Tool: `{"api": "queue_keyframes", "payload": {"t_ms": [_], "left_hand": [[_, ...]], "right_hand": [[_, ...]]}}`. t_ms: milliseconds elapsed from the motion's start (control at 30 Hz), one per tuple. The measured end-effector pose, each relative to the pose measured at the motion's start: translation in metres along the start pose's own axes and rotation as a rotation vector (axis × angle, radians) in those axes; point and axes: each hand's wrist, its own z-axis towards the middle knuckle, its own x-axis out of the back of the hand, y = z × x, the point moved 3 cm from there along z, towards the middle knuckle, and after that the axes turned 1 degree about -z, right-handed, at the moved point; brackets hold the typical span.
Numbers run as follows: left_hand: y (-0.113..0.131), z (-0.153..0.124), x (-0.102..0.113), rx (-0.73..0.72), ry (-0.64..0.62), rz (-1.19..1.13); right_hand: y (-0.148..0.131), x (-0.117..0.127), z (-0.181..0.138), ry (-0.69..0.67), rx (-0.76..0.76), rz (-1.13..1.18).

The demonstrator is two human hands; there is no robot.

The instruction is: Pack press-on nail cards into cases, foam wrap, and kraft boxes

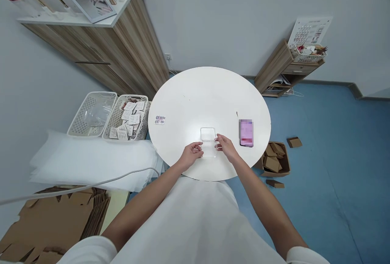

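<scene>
A small clear plastic box [208, 140] lies open on the round white table [201, 93], its lid tipped away from me. My left hand [191, 154] grips the box's left side with curled fingers. My right hand [224, 146] pinches its right edge. A small card of round stickers or nail pieces [160, 120] lies on the table's left part, apart from both hands. A phone with a pink screen [246, 132] lies to the right of my right hand.
Two white baskets [108, 115] stand left of the table, one with several small packets. White foam sheets [91, 160] and flat cardboard [57, 215] lie lower left. A cardboard box [274, 158] sits on the blue floor at right. Wooden cabinets stand behind.
</scene>
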Motion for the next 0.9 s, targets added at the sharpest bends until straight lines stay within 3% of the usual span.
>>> {"api": "queue_keyframes", "payload": {"t_ms": [300, 700, 900], "left_hand": [[-0.022, 0.006, 0.004, -0.008, 0.074, 0.091], [-0.044, 0.028, 0.002, -0.013, 0.189, 0.394], [-0.045, 0.034, -0.004, -0.013, 0.093, 0.594]], "right_hand": [[0.045, -0.011, -0.039, 0.070, 0.065, -0.261], [0.062, -0.014, -0.015, 0.054, 0.017, -0.377], [0.075, -0.014, -0.006, 0.036, -0.041, -0.376]]}}
